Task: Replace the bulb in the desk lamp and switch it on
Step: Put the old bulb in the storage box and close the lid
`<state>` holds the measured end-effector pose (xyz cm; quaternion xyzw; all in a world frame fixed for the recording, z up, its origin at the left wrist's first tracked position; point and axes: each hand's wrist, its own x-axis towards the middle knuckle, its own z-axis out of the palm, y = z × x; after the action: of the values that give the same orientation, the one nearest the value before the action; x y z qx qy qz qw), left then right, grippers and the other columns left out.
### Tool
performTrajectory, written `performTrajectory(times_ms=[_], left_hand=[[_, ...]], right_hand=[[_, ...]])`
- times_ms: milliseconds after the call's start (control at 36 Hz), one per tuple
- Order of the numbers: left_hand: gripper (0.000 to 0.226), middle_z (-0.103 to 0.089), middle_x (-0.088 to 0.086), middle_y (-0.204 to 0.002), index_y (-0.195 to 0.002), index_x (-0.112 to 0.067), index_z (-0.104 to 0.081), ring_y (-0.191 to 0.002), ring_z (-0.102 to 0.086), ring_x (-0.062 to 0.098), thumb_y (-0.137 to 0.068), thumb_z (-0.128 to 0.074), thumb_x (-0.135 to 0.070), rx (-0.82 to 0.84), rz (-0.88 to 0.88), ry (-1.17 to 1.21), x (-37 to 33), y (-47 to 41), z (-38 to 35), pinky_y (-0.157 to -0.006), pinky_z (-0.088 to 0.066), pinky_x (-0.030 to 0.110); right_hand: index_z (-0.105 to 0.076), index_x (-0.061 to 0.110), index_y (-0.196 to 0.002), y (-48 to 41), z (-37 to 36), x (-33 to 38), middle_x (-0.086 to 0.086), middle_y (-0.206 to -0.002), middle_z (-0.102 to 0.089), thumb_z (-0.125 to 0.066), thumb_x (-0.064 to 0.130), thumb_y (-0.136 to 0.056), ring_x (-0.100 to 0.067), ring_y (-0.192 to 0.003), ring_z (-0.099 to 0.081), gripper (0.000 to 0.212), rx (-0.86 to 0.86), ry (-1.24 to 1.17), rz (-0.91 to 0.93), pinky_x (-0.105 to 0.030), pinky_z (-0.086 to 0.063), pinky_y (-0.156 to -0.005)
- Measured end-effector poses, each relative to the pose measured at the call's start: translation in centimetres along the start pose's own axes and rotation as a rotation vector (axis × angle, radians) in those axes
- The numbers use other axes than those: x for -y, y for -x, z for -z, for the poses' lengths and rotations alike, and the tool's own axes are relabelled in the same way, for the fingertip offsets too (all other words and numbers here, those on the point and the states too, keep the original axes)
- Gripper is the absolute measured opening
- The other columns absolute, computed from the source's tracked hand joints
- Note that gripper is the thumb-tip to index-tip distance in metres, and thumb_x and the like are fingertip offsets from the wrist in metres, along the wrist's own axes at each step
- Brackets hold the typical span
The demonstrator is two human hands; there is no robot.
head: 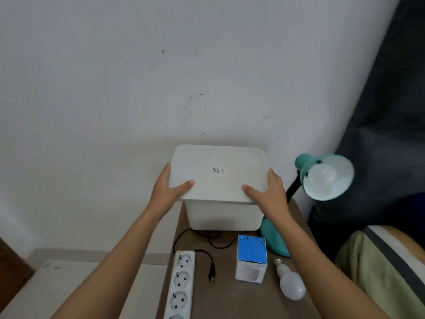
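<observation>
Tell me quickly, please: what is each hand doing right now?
Left hand: holding the left edge of the white box lid, thumb on top.
Right hand: holding the lid's right edge, thumb on top.

Power strip [180, 286] cut off below — lid label [218, 171] unreadable

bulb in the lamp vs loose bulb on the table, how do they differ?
The bulb in the lamp sits screwed into the teal shade, base hidden; the loose bulb lies on its side on the table, screw base exposed. The lamp bulb is raised; the loose one rests beside the blue-topped box. Both are white, unlit.
</observation>
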<state>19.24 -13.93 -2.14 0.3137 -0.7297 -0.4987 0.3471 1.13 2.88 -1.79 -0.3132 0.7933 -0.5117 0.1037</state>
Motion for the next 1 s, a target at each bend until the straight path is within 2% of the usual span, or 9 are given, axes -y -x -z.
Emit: performTrajectory(times_ms=[139, 278, 444, 500, 556, 639, 722, 806, 1000], left_hand=[[0.058, -0.060, -0.003, -0.119, -0.125, -0.024, -0.049, -0.108, -0.059, 0.016, -0.074, -0.077, -0.026, -0.007, -0.027, 0.016, -2.1, 5.5, -0.3, -0.089, -0.050, 0.033], [0.052, -0.061, -0.001, -0.116, -0.123, -0.020, -0.049, -0.105, -0.060, 0.017, -0.077, -0.075, -0.018, -0.002, -0.022, 0.046, -2.2, 11.9, -2.1, -0.089, -0.051, 0.034], [0.069, -0.060, -0.001, -0.121, -0.128, -0.020, -0.047, -0.109, -0.059, 0.017, -0.069, -0.081, -0.025, 0.024, 0.072, 0.054, 0.3, 19.2, -4.6, -0.095, -0.050, 0.040], [0.082, -0.057, 0.001, -0.126, -0.132, -0.022, -0.043, -0.114, -0.056, 0.020, -0.062, -0.082, -0.037, 0.046, 0.122, 0.018, 1.6, 21.7, -5.6, -0.098, -0.048, 0.045], [0.085, -0.053, 0.002, -0.132, -0.136, -0.022, -0.039, -0.119, -0.052, 0.022, -0.063, -0.080, -0.039, 0.077, 0.174, -0.003, 2.8, 24.4, -6.7, -0.101, -0.046, 0.047], [0.077, -0.047, 0.001, -0.135, -0.139, -0.017, -0.032, -0.123, -0.046, 0.022, -0.076, -0.075, -0.023, 0.093, 0.222, 0.011, 4.3, 27.5, -8.0, -0.104, -0.041, 0.040], [0.069, -0.044, -0.007, -0.121, -0.137, -0.018, -0.033, -0.115, -0.044, 0.014, -0.080, -0.072, -0.017, 0.133, 0.253, 0.004, 5.7, 29.8, -8.8, -0.095, -0.038, 0.029], [0.052, -0.055, -0.005, -0.114, -0.120, -0.021, -0.044, -0.109, -0.053, 0.015, -0.078, -0.073, -0.012, 0.147, 0.270, -0.009, 7.5, 30.9, -9.0, -0.088, -0.042, 0.026], [0.062, -0.057, -0.004, -0.122, -0.126, -0.022, -0.045, -0.111, -0.054, 0.016, -0.072, -0.075, -0.029, 0.188, 0.300, -0.157, 10.1, 31.2, -9.0, -0.097, -0.043, 0.034]], right_hand=[[-0.037, 0.003, -0.131, 4.9, 2.9, 0.4, -0.013, -0.134, -0.041, -0.073, 0.030, -0.075, -0.025, -0.119, -0.044, 0.071, -0.050, 0.023, 0.025, -0.027, -0.036, -0.091], [-0.049, 0.011, -0.117, 10.8, 5.9, -1.4, -0.012, -0.119, -0.053, -0.076, 0.036, -0.065, -0.028, -0.109, -0.052, 0.064, -0.106, 0.088, -0.005, -0.047, -0.048, -0.092], [-0.046, 0.009, -0.124, 17.8, 8.4, -5.7, -0.011, -0.123, -0.049, -0.079, 0.038, -0.060, -0.027, -0.110, -0.052, 0.078, -0.092, 0.150, -0.095, -0.044, -0.050, -0.091], [-0.045, 0.009, -0.126, 20.0, 9.0, -7.4, -0.010, -0.123, -0.048, -0.079, 0.038, -0.062, -0.027, -0.110, -0.052, 0.078, -0.077, 0.195, -0.150, -0.038, -0.048, -0.084], [-0.046, 0.009, -0.125, 22.1, 9.4, -9.0, -0.010, -0.122, -0.050, -0.079, 0.037, -0.064, -0.027, -0.107, -0.053, 0.076, -0.066, 0.264, -0.192, -0.031, -0.041, -0.075], [-0.041, 0.008, -0.132, 24.6, 9.5, -10.8, -0.014, -0.129, -0.046, -0.079, 0.035, -0.065, -0.028, -0.115, -0.048, 0.081, -0.045, 0.308, -0.243, -0.033, -0.040, -0.086], [-0.032, 0.007, -0.138, 26.5, 9.2, -12.3, -0.015, -0.138, -0.037, -0.079, 0.034, -0.067, -0.030, -0.127, -0.040, 0.090, -0.015, 0.308, -0.316, -0.039, -0.035, -0.103], [-0.035, 0.006, -0.137, 27.6, 8.6, -13.8, -0.016, -0.135, -0.040, -0.080, 0.032, -0.064, -0.030, -0.124, -0.043, 0.090, -0.006, 0.293, -0.338, -0.039, -0.037, -0.102], [-0.043, 0.007, -0.128, 28.2, 6.8, -16.5, -0.016, -0.128, -0.045, -0.078, 0.033, -0.065, -0.031, -0.122, -0.039, 0.077, 0.063, 0.297, -0.424, -0.038, -0.037, -0.099]])
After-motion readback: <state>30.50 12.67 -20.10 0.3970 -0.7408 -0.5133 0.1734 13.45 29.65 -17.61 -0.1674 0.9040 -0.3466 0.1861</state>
